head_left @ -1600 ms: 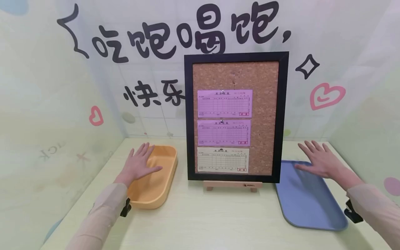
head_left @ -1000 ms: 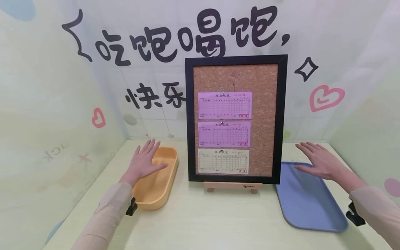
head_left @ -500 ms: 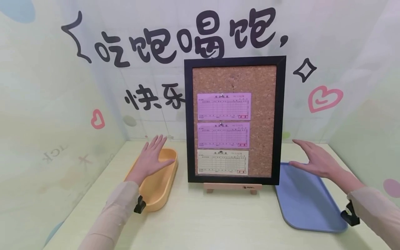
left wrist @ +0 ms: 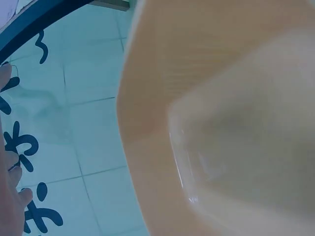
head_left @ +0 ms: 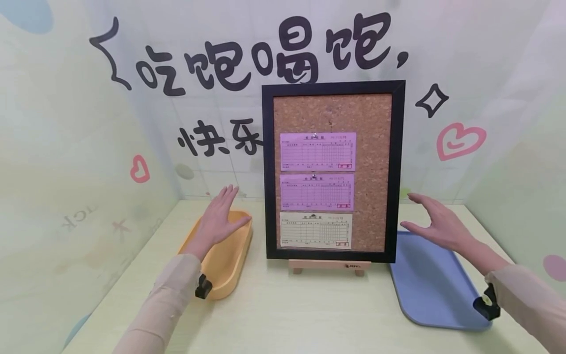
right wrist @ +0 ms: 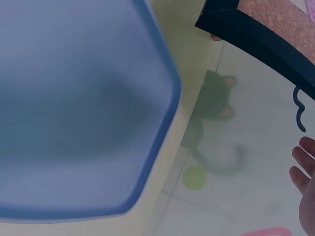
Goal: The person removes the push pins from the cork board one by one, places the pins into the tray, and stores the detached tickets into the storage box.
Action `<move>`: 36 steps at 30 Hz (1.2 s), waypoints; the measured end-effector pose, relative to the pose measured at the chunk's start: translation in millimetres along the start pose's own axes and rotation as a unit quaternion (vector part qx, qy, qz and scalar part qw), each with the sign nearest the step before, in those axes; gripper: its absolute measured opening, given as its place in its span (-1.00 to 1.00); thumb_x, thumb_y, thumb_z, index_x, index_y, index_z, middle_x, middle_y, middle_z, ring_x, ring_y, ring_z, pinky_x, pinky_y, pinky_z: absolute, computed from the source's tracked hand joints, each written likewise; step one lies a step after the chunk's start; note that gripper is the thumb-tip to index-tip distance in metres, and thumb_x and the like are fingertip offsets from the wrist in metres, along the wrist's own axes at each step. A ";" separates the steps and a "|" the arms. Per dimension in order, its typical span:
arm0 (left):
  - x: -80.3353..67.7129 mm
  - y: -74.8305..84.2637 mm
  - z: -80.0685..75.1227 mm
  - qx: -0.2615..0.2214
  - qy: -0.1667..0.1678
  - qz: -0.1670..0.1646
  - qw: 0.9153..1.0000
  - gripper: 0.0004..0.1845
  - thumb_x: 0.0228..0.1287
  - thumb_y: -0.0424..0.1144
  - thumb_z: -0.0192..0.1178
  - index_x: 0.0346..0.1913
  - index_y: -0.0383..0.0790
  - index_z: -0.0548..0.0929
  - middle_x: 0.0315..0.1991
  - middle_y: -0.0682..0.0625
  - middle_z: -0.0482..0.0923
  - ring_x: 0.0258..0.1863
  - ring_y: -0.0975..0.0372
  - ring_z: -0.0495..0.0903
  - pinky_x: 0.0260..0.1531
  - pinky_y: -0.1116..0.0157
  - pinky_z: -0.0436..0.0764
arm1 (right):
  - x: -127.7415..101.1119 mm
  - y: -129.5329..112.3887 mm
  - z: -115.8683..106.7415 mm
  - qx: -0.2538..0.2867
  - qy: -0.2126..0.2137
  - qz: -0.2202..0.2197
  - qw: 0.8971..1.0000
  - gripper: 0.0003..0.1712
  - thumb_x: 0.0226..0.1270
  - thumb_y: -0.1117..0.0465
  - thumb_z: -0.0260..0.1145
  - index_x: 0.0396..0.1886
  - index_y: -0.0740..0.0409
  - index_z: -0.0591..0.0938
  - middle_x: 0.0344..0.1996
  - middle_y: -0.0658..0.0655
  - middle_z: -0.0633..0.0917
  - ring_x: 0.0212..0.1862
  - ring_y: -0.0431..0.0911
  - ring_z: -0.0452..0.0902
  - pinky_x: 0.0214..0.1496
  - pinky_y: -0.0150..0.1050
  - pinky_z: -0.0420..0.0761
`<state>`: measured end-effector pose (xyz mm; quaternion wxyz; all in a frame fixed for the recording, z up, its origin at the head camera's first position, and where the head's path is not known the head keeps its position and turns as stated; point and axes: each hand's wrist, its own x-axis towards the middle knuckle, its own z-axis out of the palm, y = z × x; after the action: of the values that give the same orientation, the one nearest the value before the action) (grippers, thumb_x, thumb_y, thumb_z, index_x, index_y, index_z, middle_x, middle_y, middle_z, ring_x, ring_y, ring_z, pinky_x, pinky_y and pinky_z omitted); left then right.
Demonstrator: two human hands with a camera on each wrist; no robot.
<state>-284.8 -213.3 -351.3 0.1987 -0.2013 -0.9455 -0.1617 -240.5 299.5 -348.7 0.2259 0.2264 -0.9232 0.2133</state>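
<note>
Change: both hands drawn inward toward the cork board since the earlier frames, lifted higher and turned more edge-on; board, slips and both trays unmoved.
Left hand [head_left: 218, 218]: released, fingers straight and together, palm turned toward the cork board; held above the far end of the orange tray, gripping nothing; close to the board's left frame edge, not touching it.
Right hand [head_left: 435, 222]: released, fingers straight, thumb spread; held above the far end of the blue tray, gripping nothing; just right of the board's right frame edge, apart from it.
Cork board [head_left: 332, 114]: black-framed, upright on a small wooden easel [head_left: 329, 266], mid-worktop, between the two hands.
Slips on the board: upper pink receipt [head_left: 317, 151] pinned near mid-height; lower pink receipt [head_left: 316, 191] right below it; cream receipt [head_left: 316, 230] at the bottom of the cork, just above the lower frame edge.
Orange tray [head_left: 234, 255]: left of the cork board, on the worktop [head_left: 305, 314]; only its inside and rim seen from the left wrist view.
Blue tray [head_left: 431, 290]: right of the cork board, flat on the worktop; a rounded corner seen beside the board's frame from the right wrist view.
Behind the board: pale wall with large black lettering [head_left: 265, 51] and a pink heart [head_left: 460, 139] to the board's right.
</note>
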 end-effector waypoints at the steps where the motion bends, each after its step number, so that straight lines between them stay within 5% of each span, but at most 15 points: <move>1: 0.8 1.2 -0.6 -0.004 0.002 0.000 1.000 -0.09 0.08 0.14 0.15 0.38 -0.28 0.07 0.37 -0.25 0.01 0.36 -0.05 -0.04 0.28 -0.04 0.04 | 0.9 -1.2 0.1 0.003 0.008 -0.003 1.000 -0.19 -0.05 0.07 0.43 0.17 0.37 0.35 0.05 0.39 0.48 0.05 0.23 0.37 -0.02 0.20 0.38; 13: 11.4 19.1 -18.3 -0.047 0.000 -0.004 0.999 -0.14 0.14 0.07 0.15 0.39 -0.22 0.04 0.38 -0.23 -0.03 0.31 -0.12 0.07 0.21 -0.10 0.15 | 10.8 -14.0 -3.6 0.013 0.065 -0.045 0.997 -0.24 -0.15 0.20 0.48 0.09 0.36 0.41 -0.10 0.32 0.56 -0.08 0.13 0.46 -0.11 0.12 0.46; 23: 37.6 31.1 -33.6 -0.060 0.025 -0.006 0.998 -0.17 0.18 0.07 0.12 0.41 -0.17 0.00 0.38 -0.17 0.04 0.30 -0.05 0.13 0.22 -0.03 0.18 | 22.9 -24.6 0.0 0.015 0.106 -0.105 0.989 -0.29 -0.26 0.29 0.50 0.00 0.38 0.47 -0.23 0.23 0.60 -0.19 0.00 0.48 -0.16 -0.38 0.43; 36: 72.3 56.3 -30.6 -0.096 0.100 0.000 0.990 -0.22 0.19 0.01 0.14 0.39 -0.17 0.07 0.31 -0.15 0.20 -0.03 0.06 0.51 -0.13 0.03 0.50 | 39.0 -40.9 -4.7 0.006 0.119 -0.134 0.984 -0.31 -0.28 0.31 0.50 -0.03 0.39 0.48 -0.33 0.19 0.57 -0.25 -0.03 0.47 -0.26 -0.18 0.49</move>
<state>-311.0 -153.4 -280.1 0.2717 -0.2027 -0.9011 -0.2705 -249.0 256.3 -313.0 0.3590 0.3220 -0.8500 0.2118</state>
